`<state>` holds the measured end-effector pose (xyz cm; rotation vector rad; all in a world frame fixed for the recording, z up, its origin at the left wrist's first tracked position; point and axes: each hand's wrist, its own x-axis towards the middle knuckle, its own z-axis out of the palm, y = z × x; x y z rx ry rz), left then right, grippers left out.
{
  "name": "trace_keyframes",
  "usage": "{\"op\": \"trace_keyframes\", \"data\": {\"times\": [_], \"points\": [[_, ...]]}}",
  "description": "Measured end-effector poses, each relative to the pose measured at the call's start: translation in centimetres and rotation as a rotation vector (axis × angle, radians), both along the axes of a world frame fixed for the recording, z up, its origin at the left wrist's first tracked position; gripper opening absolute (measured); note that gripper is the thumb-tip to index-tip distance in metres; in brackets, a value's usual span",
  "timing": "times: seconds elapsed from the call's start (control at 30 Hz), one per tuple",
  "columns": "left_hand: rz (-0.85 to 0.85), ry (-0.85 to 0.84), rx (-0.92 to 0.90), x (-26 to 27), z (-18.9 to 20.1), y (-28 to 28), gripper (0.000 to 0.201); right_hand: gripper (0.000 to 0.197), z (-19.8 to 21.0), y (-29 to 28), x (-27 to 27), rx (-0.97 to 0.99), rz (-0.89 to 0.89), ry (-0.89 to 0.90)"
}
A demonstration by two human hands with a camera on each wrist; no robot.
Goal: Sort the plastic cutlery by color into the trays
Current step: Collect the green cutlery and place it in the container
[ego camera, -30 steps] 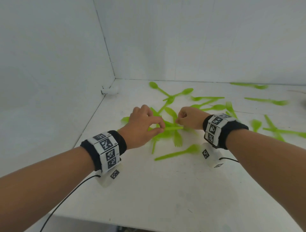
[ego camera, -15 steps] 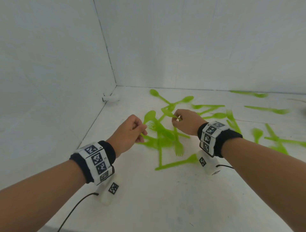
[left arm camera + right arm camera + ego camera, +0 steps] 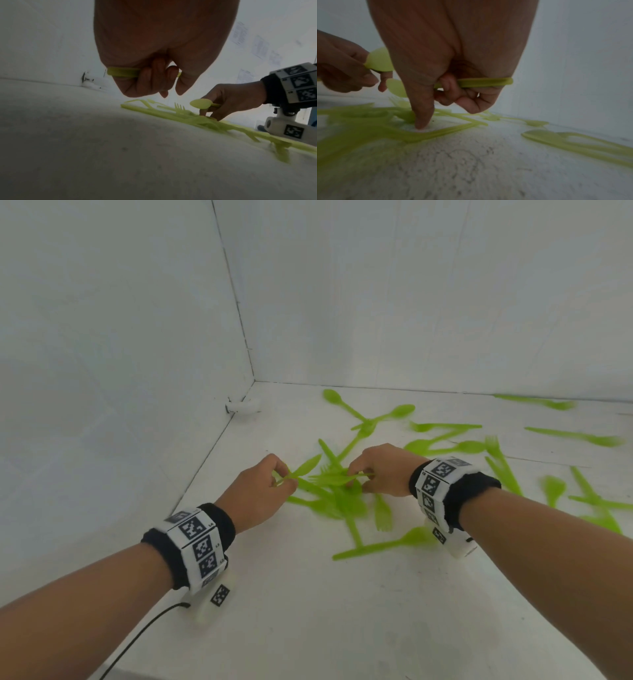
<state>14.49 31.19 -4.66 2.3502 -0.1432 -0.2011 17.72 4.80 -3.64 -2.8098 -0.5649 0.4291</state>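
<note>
Left hand [image 3: 262,491] grips a green spoon [image 3: 305,466]; right hand [image 3: 380,470] grips another green spoon [image 3: 200,103] above the cutlery pile [image 3: 342,501] between them.

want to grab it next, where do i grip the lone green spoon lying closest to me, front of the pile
Grip the green spoon mid-handle, coming from above: it lies flat on the white table, handle pointing left and mostly clear of the pile, while the right wrist crowds its bowl end.

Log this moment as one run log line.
left hand: holds green spoon | right hand: holds green cutlery | pile: on white table | trays: unseen
</note>
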Motion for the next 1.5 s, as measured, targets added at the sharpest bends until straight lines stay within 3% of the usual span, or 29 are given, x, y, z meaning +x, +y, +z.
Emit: {"op": "trace_keyframes", "data": {"times": [0.1,0.33,0.4,0.47,0.6,0.73,0.87,1.0,1.07,1.13,1.23,1.37,1.47,1.5], "points": [[0.008,-0.043,0.079,0.2,-0.3,0.5,0.014,0.031,0.2,0.2,0.3,0.026,0.001,-0.049],[0.069,-0.112,-0.028,0.7,-0.7,1.7,0.014,0.018,1.9,1.4,1.7,0.692,-0.277,-0.281],[0.037,-0.122,-0.024,0.7,-0.9,1.6,0.015,0.013,2.6,1.9,1.9,0.751,-0.318,-0.341],[-0.002,-0.130,-0.004,0.8,-1.0,1.4,0.016,0.026,2.8,2.0,2.2,0.743,-0.350,-0.386],[-0.016,-0.122,0.008,0.9,-1.0,0.8,0.014,0.041,2.4,1.7,2.5,0.754,-0.445,-0.336],[-0.008,-0.094,-0.119,1.2,0.0,-0.4,0.019,0.050,1.8,2.3,2.8,0.787,-0.476,-0.179],[-0.026,0.063,-0.333,1.3,1.9,-3.4,0.037,0.040,2.0,4.5,2.9,0.916,-0.483,-0.108],[-0.002,0.081,-0.467,1.7,2.6,-6.0,0.012,0.044,2.6,6.2,3.2,1.016,-0.504,-0.054],[0.025,0.074,-0.481,2.0,2.7,-6.0,0.010,0.048,3.0,6.2,3.4,1.066,-0.560,-0.019],[0.079,0.099,-0.447,2.1,2.9,-4.9,0.012,0.044,3.1,5.7,3.8,1.072,-0.627,0.043],[0.139,0.093,-0.317,2.0,2.5,-1.8,0.015,0.020,2.3,4.9,4.4,0.975,-0.631,0.144],[-0.015,-0.011,-0.029,0.9,1.2,2.2,0.019,0.020,1.1,5.4,4.5,0.642,-0.478,0.045],[-0.111,-0.063,0.092,0.2,0.6,3.2,0.018,0.018,0.3,6.3,3.7,0.646,-0.428,0.053],[-0.153,-0.100,0.135,0.0,0.3,3.4,0.026,0.017,0.1,6.5,3.3,0.649,-0.411,0.037]]}}
